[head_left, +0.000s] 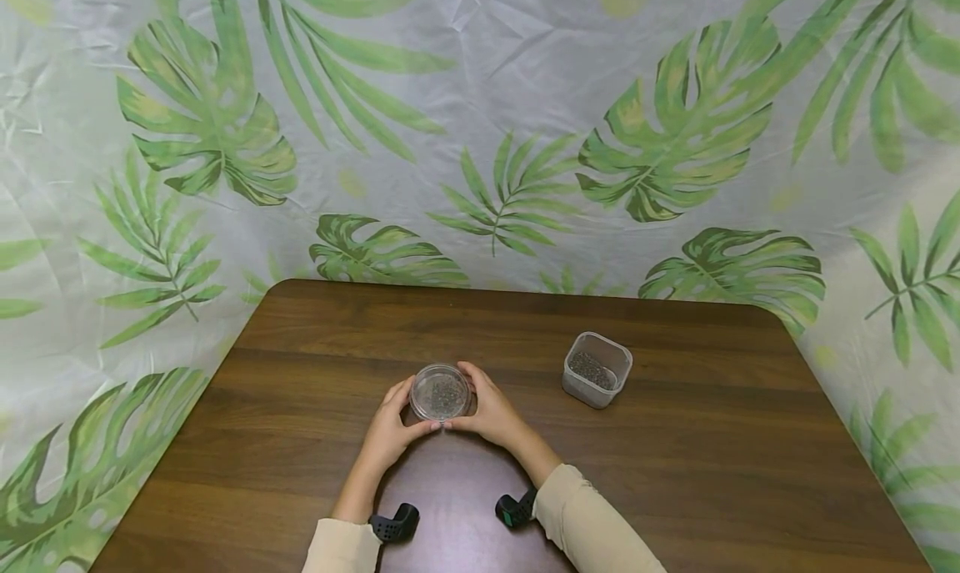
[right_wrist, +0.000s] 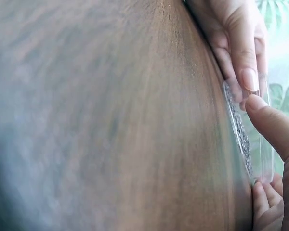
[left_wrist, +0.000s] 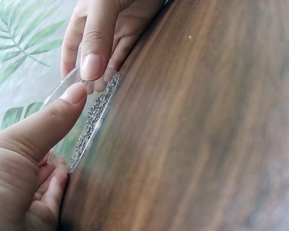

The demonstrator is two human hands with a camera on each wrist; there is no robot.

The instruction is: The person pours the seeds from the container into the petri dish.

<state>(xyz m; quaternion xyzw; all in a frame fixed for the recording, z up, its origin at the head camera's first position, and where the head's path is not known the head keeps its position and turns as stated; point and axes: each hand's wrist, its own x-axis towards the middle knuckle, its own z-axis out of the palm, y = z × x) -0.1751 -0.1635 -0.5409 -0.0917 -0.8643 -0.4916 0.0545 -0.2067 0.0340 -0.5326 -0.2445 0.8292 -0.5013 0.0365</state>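
Observation:
A clear round plastic container (head_left: 441,392) stands on the table, with a layer of small dark grey grains (left_wrist: 94,120) along its bottom. My left hand (head_left: 387,429) grips it from the left, fingers curved round its wall and thumb on the near side. From the right, my right hand (head_left: 489,408) grips the same container in the same manner. Both thumbs nearly meet at its near edge, as the right wrist view also shows. Whether a lid sits on the container, I cannot tell for certain.
A square translucent tub (head_left: 597,370) with similar dark grains stands to the right of the hands. The brown wooden table (head_left: 697,439) has rounded far corners. Behind it hangs a pale cloth (head_left: 517,81) printed with green leaves.

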